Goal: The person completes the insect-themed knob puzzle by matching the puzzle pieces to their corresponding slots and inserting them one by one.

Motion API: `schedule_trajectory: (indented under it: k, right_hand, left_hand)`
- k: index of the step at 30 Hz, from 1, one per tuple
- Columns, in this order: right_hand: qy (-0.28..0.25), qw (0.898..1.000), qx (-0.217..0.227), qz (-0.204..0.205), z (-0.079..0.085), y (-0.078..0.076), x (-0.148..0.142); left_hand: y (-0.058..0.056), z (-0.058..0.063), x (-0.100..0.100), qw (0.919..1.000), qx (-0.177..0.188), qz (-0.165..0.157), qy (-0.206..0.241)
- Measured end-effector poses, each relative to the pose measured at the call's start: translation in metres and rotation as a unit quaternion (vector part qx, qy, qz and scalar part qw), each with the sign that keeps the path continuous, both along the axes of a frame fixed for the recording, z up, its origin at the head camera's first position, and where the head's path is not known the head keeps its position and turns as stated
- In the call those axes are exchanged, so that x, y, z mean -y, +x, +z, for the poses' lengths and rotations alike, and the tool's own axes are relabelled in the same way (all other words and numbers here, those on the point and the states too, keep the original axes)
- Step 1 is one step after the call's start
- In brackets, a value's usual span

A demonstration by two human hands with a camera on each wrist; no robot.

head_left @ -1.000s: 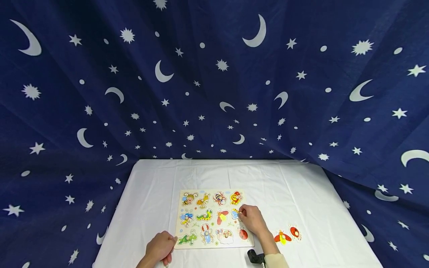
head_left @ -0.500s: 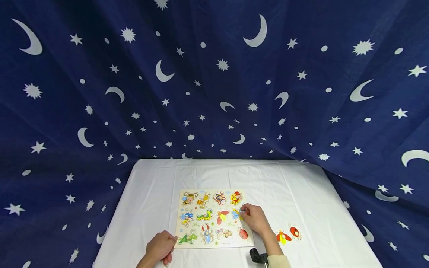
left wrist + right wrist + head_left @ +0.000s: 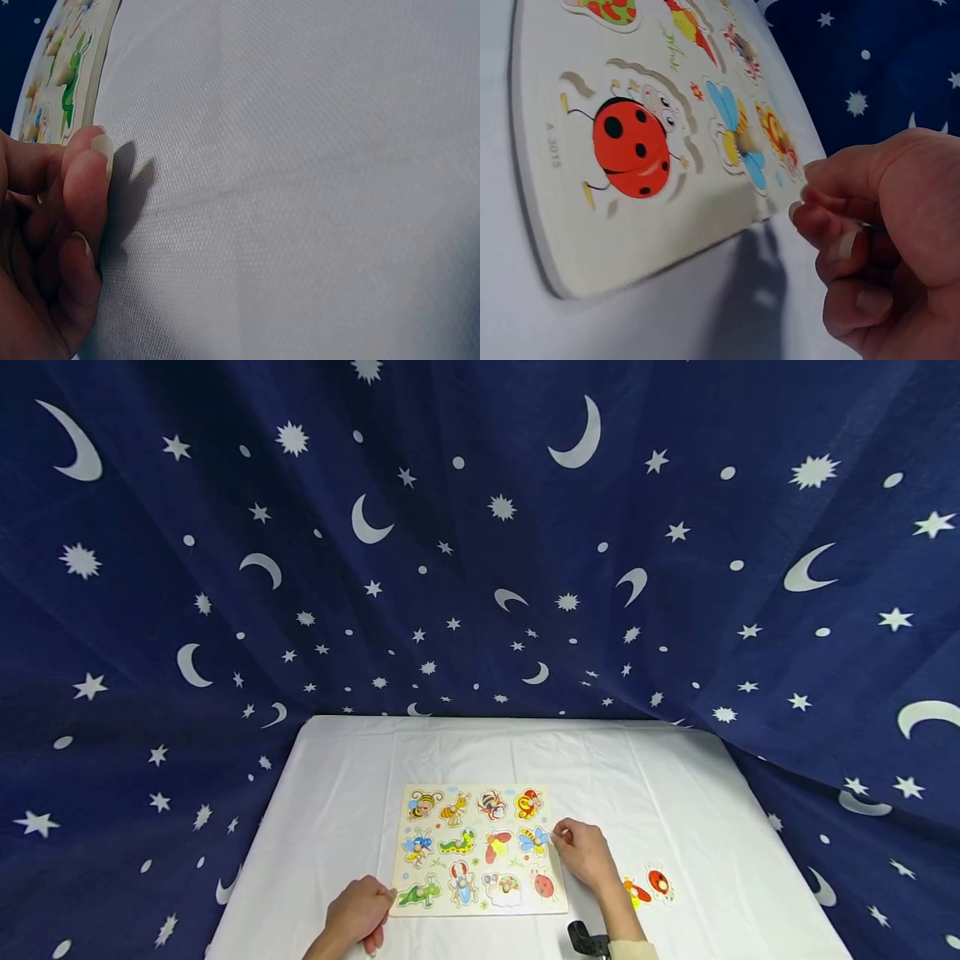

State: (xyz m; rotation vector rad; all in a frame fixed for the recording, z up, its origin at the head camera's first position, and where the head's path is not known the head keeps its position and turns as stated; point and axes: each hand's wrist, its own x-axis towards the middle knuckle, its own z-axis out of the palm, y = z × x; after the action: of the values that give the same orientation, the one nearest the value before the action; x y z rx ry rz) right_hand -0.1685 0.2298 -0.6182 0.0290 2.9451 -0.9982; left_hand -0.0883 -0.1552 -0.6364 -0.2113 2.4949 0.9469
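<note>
A wooden insect puzzle board [image 3: 555,906] lies flat on the white cloth. My left hand [image 3: 360,910] holds its near left corner, beside the green grasshopper piece [image 3: 422,892]; in the left wrist view the curled fingers [image 3: 86,195] reach the board's edge. A blue-winged bee piece [image 3: 742,142] with a knob sits in its recess at the right side. Just off that edge, my right hand [image 3: 588,857] hovers with loosely bent fingers and nothing between them. The ladybug recess [image 3: 634,146] shows its printed picture without a piece, as does the red-winged firefly recess [image 3: 497,846].
Right of the board, a loose red-and-yellow firefly piece [image 3: 636,893], partly behind the right forearm, and a loose ladybug piece [image 3: 660,882] lie on the cloth. A black camera mount [image 3: 587,938] sits at the right wrist. A blue star-and-moon curtain [image 3: 480,568] surrounds the table.
My right hand has let go of the blue-winged bee piece and drawn right, off the board, uncovering that piece. The left hand stays at the corner.
</note>
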Motion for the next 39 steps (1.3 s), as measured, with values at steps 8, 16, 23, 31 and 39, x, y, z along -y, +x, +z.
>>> schedule_trajectory:
  k: [8,16,23,31,39]
  right_hand:
    - [0.021,0.999,0.024,-0.044,0.006,0.005,-0.017]
    - [0.033,0.996,0.057,-0.063,0.008,0.012,-0.031]
    - [0.045,0.992,0.095,-0.064,0.013,0.025,-0.045]
    - [0.052,0.988,0.120,-0.082,0.014,0.038,-0.057]
    - [0.103,0.974,0.160,-0.120,0.016,0.050,-0.070]
  left_hand:
    - [-0.001,-0.002,0.002,1.0000,0.004,-0.001,0.001]
    - [-0.001,0.001,0.003,1.0000,-0.001,-0.006,-0.002]
    - [0.000,0.001,0.002,1.0000,-0.005,-0.007,0.002]
    - [0.000,0.004,0.003,1.0000,-0.004,-0.001,0.000]
    - [0.001,0.000,0.001,1.0000,-0.006,-0.006,0.000]
